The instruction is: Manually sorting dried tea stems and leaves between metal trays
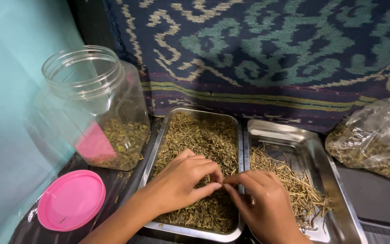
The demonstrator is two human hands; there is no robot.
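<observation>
A steel tray [168, 122] full of dried green-brown leaf bits and stems lies in front of me. My left hand [181, 183] rests over its near half, fingers curled, pinching bits of the dried leaves. My right hand [262, 203] meets it fingertip to fingertip over the tray's right rim, also pinching at the material. A second steel tray [308, 144] to the right holds a loose pile of pale straw-like stems [290, 180]. What exactly sits between the fingertips is too small to tell.
An open clear plastic jar [98, 106] with some dried leaves at its bottom stands at the left, its pink lid [71, 199] lying in front of it. A clear plastic bag [378, 138] of dried leaves sits at the right. A patterned woven cloth [267, 49] hangs behind.
</observation>
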